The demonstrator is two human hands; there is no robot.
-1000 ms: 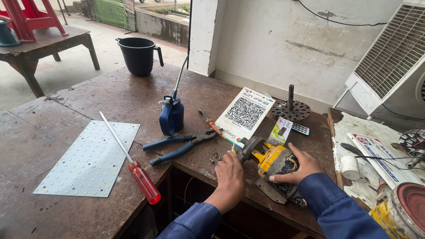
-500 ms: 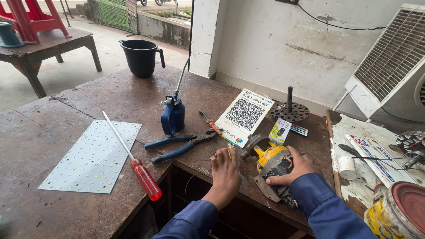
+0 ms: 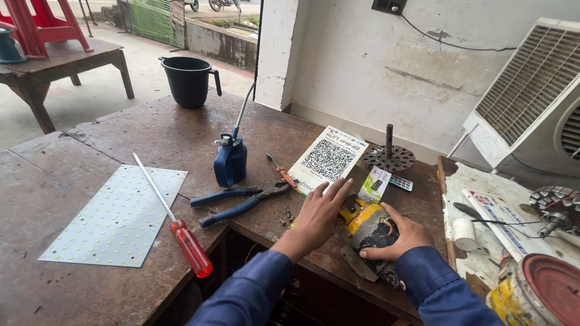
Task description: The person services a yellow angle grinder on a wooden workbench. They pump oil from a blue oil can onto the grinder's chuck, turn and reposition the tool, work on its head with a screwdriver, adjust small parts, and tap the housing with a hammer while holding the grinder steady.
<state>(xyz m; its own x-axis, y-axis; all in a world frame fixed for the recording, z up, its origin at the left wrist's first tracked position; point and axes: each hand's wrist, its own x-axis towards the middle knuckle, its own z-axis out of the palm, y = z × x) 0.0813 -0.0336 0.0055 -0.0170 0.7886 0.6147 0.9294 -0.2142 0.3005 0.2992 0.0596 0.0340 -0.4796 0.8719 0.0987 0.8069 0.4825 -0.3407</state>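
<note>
Near the front edge of the worn brown wooden workbench (image 3: 121, 130), the right hand (image 3: 400, 236) lies flat with fingers spread upon the yellow-and-black motor housing (image 3: 370, 226), while the left hand (image 3: 318, 211), open, touches its left side, equally near.

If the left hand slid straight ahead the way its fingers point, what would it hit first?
Probably the white card with the square code: the left hand points up and slightly right, fingertips already near its lower edge. The small green packet lies just to the right.
</note>
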